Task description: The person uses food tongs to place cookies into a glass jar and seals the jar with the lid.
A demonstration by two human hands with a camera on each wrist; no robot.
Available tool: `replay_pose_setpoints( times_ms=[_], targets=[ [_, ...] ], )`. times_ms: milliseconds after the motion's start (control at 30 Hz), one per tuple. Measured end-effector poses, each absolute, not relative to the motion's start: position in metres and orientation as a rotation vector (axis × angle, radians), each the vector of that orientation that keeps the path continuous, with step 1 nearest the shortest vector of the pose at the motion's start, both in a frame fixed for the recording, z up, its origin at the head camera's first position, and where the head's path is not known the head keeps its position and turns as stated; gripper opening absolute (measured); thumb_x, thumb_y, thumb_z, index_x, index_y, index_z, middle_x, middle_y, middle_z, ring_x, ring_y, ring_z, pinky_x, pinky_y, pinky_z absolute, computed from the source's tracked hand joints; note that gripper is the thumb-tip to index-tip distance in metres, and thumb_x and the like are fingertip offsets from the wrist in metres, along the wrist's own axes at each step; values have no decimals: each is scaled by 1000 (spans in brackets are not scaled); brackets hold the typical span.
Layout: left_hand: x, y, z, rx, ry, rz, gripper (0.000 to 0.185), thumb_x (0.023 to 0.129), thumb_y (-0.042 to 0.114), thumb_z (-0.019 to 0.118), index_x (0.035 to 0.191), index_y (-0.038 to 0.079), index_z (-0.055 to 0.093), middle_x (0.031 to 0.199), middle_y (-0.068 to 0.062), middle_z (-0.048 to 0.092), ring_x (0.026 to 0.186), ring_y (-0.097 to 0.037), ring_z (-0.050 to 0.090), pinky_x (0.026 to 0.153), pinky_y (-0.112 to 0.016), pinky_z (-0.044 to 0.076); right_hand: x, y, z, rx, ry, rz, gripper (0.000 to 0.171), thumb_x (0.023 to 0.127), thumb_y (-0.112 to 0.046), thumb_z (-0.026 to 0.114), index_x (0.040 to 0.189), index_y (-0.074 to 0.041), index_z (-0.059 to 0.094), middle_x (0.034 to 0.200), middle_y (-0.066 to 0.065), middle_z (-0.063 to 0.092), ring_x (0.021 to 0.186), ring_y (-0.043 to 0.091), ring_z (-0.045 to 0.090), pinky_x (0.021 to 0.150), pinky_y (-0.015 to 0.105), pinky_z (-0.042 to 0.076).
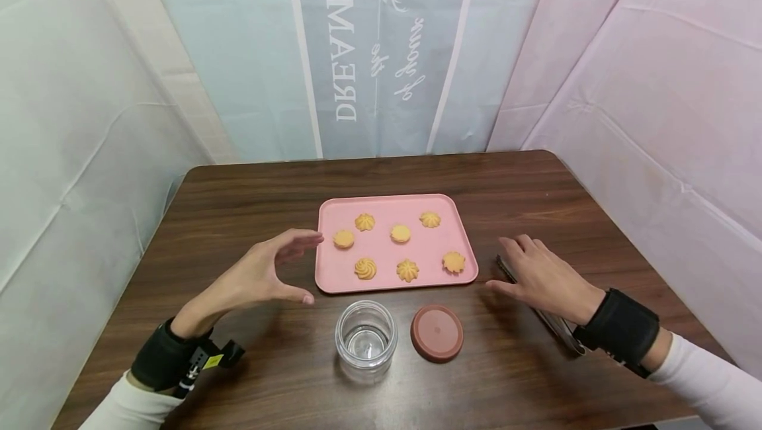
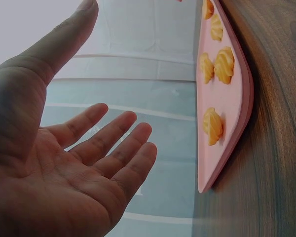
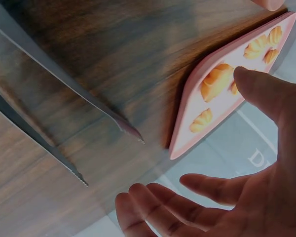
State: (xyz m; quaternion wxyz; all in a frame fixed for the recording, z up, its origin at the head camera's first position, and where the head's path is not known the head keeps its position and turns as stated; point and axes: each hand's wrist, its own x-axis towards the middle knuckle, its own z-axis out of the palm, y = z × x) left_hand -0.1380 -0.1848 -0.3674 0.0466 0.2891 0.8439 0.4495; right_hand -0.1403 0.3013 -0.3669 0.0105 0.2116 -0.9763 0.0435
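A glass jar (image 1: 366, 343) stands uncovered, right grip (image 1: 544, 281) hovering above tongs (image 3: 47, 58).

Between your bare left hand (image 1: 262, 278) and the round transparent jar (image 1: 366, 344), you have passage over the brown wooden table (image 1: 274, 364). The flat round reddish-brown lid (image 1: 437, 333) narrows the way at the jar's right. Long grey metal tongs (image 1: 556, 329) obstruct beneath your bare right hand (image 1: 548, 282); above the pink rectangular tray (image 1: 431, 245), only yellow cookies (image 1: 401, 233) rise.

Between one left hand (image 1: 262, 272) and one right hand (image 1: 544, 278) are seven cookies (image 1: 400, 233), one tray (image 1: 428, 245), one jar (image 1: 366, 341) and one lid (image 1: 437, 333), with one pair of tongs (image 1: 555, 332) below the right hand.
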Motion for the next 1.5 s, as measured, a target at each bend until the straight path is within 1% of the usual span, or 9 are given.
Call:
replay_pose_setpoints(
  times_ms=[133, 267, 567, 800, 967, 1100, 1200, 1367, 1500],
  targets=[
    [-138, -185, -367, 876, 2580, 1385, 93, 70, 14, 101, 149, 3, 52, 153, -10, 59, 141, -30, 56, 114, -43, 46, -139, 304, -370, 580, -3102, 119, 88, 87, -51, 84, 140, 12, 53, 122, 35, 58, 106, 49, 61, 81, 59, 57],
    [-138, -186, -368, 888, 2586, 1389, 92, 71, 13, 100, 148, 2, 52, 153, -12, 58, 141, -34, 56, 114, -45, 46, -137, 307, -374, 537, -3137, 120, 91, 86, -52, 85, 141, 13, 52, 121, 36, 58, 106, 50, 61, 77, 59, 58],
    [-138, -187, -367, 890, 2598, 1413, 91, 71, 13, 100, 148, 4, 53, 151, -13, 60, 140, -34, 57, 114, -41, 47, -137, 316, -378, 483, -3195, 123, 93, 86, -52, 84, 137, 18, 51, 116, 37, 60, 105, 53, 63, 81, 62, 57],
    [-138, -187, -368, 888, 2585, 1424, 92, 72, 16, 100, 149, 3, 51, 152, -14, 59, 141, -35, 55, 114, -44, 46, -135, 319, -383, 470, -3201, 116, 91, 86, -51, 85, 135, 18, 53, 111, 34, 60, 100, 48, 63, 76, 58, 57],
    [-138, -187, -367, 851, 2574, 1433, 96, 70, 16, 101, 150, 2, 50, 153, -12, 58, 143, -32, 54, 114, -42, 46, -133, 321, -384, 437, -3191, 110, 90, 84, -48, 88, 135, 17, 52, 111, 34, 58, 97, 46, 61, 72, 55, 57],
    [-139, -188, -369, 860, 2576, 1432, 93, 72, 14, 100, 150, 1, 50, 152, -14, 58, 142, -35, 54, 114, -45, 46, -132, 323, -384, 423, -3195, 86, 90, 84, -47, 88, 134, 18, 51, 110, 34, 57, 97, 48, 61, 73, 56, 56],
    [-139, -188, -370, 873, 2581, 1430, 92, 73, 13, 99, 150, 2, 51, 152, -15, 58, 142, -37, 54, 114, -46, 46, -131, 325, -385, 415, -3195, 66, 93, 84, -47, 88, 135, 21, 50, 113, 38, 57, 101, 53, 61, 78, 60, 56],
    [-138, -189, -369, 849, 2586, 1423, 94, 71, 12, 100, 151, 4, 50, 153, -13, 58, 143, -34, 54, 115, -40, 46, -131, 328, -388, 407, -3204, 41, 97, 85, -44, 88, 137, 25, 45, 118, 44, 55, 108, 61, 59, 87, 65, 54],
    [-138, -189, -369, 849, 2586, 1425, 94, 71, 9, 99, 151, 4, 49, 152, -14, 58, 142, -35, 54, 115, -41, 46, -132, 329, -391, 404, -3206, 25, 95, 87, -42, 87, 137, 27, 45, 116, 45, 56, 104, 60, 61, 86, 63, 55]
  ],
)
